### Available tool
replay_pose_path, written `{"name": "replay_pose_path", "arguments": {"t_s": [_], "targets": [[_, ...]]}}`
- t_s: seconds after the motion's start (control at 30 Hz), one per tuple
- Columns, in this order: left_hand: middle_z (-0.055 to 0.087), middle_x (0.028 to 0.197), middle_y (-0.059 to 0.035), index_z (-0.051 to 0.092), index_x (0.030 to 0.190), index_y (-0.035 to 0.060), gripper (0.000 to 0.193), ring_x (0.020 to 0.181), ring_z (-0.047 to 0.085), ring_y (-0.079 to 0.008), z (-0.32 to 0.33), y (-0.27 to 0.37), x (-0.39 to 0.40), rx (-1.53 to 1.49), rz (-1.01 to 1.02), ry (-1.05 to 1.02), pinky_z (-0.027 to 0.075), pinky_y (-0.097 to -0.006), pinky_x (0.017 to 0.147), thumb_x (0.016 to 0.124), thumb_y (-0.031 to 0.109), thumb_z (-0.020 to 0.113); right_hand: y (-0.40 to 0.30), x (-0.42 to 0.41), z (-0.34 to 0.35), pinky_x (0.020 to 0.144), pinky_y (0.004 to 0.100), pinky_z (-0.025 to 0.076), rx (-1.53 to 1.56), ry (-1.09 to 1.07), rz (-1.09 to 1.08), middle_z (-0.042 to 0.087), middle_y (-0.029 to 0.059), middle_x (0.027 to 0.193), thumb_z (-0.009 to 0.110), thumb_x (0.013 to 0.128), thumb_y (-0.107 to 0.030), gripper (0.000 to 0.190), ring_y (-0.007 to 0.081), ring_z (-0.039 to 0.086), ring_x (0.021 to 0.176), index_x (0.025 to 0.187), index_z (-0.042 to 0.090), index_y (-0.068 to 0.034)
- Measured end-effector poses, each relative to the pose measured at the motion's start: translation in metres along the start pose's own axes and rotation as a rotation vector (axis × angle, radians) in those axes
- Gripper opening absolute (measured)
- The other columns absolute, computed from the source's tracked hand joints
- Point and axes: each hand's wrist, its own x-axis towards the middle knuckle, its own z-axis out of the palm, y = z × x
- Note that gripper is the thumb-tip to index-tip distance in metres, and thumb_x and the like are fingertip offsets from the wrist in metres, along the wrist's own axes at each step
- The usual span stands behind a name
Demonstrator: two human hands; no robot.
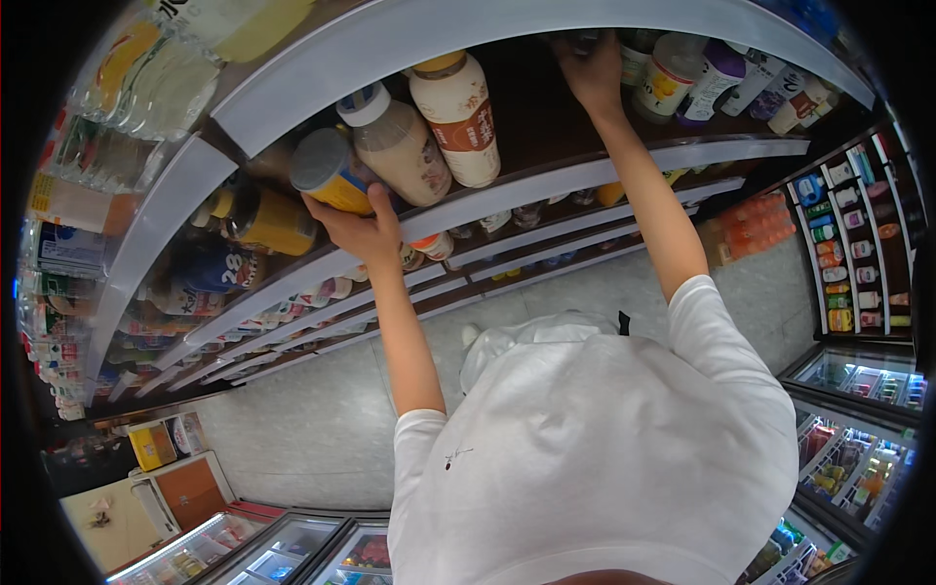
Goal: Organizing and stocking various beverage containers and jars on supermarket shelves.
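My left hand [369, 230] curls around the lower part of a yellow and blue container [340, 179] with a grey translucent lid, standing at the shelf's front. Just right of it are a beige drink bottle [402, 146] with a white cap and a cream bottle [461, 121] with a brown label band. My right hand [594, 73] reaches deep into the same shelf, beside a dark object [583, 40] at its fingers. The upper shelf's edge and shadow partly hide those fingers, so its hold is unclear. Dark shelf surface [541, 124] shows between the cream bottle and my right arm.
A white upper shelf edge [468, 33] overhangs both hands. Juice bottles [665, 80] stand close right of my right hand. Dark-capped yellow bottles [270, 219] sit left of my left hand. Lower shelves hold more bottles; glass-door coolers [292, 548] line the aisle behind me.
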Motion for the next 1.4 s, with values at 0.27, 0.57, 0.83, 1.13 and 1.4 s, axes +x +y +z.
{"name": "replay_pose_path", "arguments": {"t_s": [0.27,0.57,0.83,1.13,1.4], "targets": [[0.029,0.136,-0.0311,0.008,0.14,-0.0043,0.117,0.128,0.034,-0.0402,-0.002,-0.001,0.002,-0.007,0.082,-0.056,0.029,-0.0432,0.104,0.064,0.048,0.079,0.014,0.016,0.026,0.081,0.0368,0.046,0.078,-0.175,-0.091,0.061,0.0157,0.096,0.065,0.081,-0.018,0.036,0.0281,0.058,0.091,0.109,0.054,0.002],[0.026,0.139,-0.0284,0.007,0.14,-0.0035,0.12,0.13,0.031,-0.036,-0.001,0.001,-0.001,-0.048,0.06,-0.05,0.024,-0.0412,0.107,0.061,0.047,0.082,0.074,0.076,0.085,0.091,0.04,0.04,0.044,0.121,-0.351,0.059,0.0197,0.107,0.062,0.085,-0.021,0.037,0.032,0.053,0.104,0.113,0.054,0.001],[0.029,0.137,-0.0296,0.007,0.139,-0.0068,0.121,0.128,0.033,-0.0373,-0.002,-0.004,0.003,-0.01,0.102,-0.022,0.026,-0.0416,0.106,0.06,0.047,0.082,0.101,0.103,0.096,0.089,0.0394,0.041,0.021,0.101,-0.362,0.059,0.019,0.106,0.063,0.084,-0.021,0.037,0.0314,0.054,0.102,0.113,0.054,0.001],[0.035,0.134,-0.0309,0.012,0.138,-0.0083,0.116,0.124,0.041,-0.0392,0.0,-0.005,-0.003,0.007,0.123,-0.003,0.034,-0.0408,0.102,0.065,0.057,0.075,0.034,0.064,0.059,0.087,0.0386,0.042,-0.025,0.115,-0.406,0.06,0.0183,0.104,0.064,0.083,-0.02,0.037,0.0307,0.055,0.099,0.112,0.054,0.002],[0.038,0.132,-0.0316,0.011,0.137,-0.0107,0.113,0.121,0.046,-0.0387,0.0,-0.007,-0.004,-0.024,0.05,0.001,0.038,-0.0391,0.099,0.07,0.06,0.069,-0.008,0.036,0.045,0.086,0.038,0.043,-0.15,0.119,-0.408,0.06,0.0176,0.102,0.065,0.082,-0.02,0.038,0.0301,0.056,0.097,0.111,0.054,0.002]]}}
